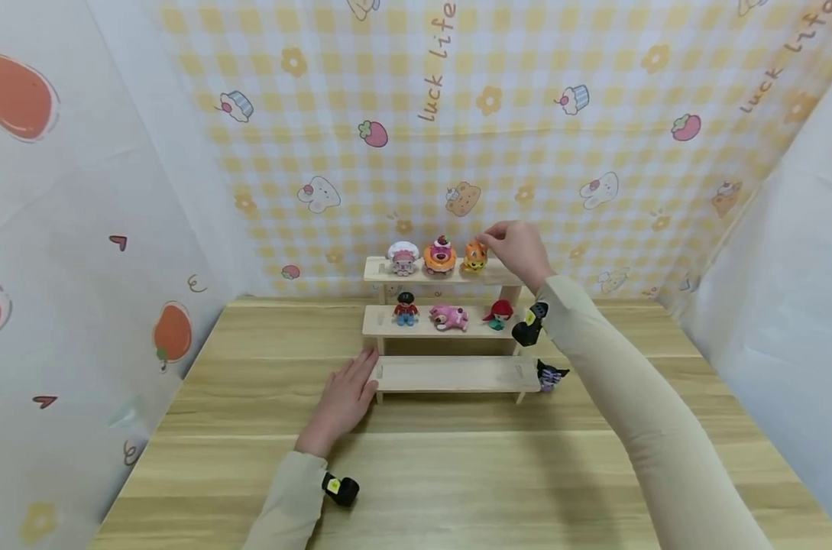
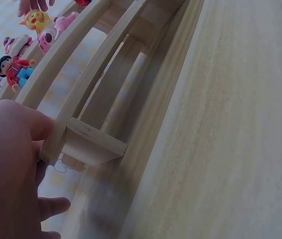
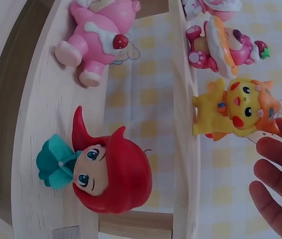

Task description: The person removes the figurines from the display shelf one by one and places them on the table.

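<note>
On the three-step wooden shelf [image 1: 457,374], my left hand [image 1: 343,393] grips the left end of the lowest step. In the left wrist view, its thumb lies against the plank and other fingers extend below. My right hand [image 1: 519,248] reaches to the top step, its fingers spread right beside the orange hood of a yellow figurine [image 3: 230,109]. That figurine stands on the step's right part. To its left are a pink bear in an orange ring [image 1: 440,258] and a white-hatted pink figurine [image 1: 403,260].
The middle step holds a red-jacketed boy figurine [image 1: 406,309], a lying pink bear [image 1: 448,317] and a red-haired mermaid figurine [image 3: 111,174]. A black-and-purple figurine [image 1: 549,376] stands on the wooden table [image 1: 443,473] beside the lowest step's right end. A checked cloth [image 1: 526,153] hangs behind.
</note>
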The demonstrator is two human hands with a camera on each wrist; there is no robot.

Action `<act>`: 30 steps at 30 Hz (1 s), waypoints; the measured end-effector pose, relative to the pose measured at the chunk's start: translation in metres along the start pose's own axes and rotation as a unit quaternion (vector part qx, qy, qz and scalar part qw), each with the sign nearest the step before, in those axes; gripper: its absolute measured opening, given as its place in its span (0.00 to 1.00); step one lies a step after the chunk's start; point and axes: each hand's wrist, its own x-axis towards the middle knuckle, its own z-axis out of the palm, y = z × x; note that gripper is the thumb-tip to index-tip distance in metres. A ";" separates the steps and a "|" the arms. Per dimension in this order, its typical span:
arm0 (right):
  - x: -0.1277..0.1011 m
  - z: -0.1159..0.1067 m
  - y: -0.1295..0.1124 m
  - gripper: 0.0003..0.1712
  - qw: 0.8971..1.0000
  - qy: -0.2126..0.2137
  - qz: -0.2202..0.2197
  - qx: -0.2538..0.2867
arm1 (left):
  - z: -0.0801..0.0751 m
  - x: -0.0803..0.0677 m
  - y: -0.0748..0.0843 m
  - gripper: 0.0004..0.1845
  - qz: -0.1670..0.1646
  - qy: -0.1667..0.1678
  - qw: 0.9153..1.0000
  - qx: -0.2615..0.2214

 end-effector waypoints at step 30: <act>-0.001 -0.003 0.006 0.16 0.999 0.026 -0.008 -0.024 | 0.000 -0.001 0.000 0.28 0.004 0.010 1.000 0.002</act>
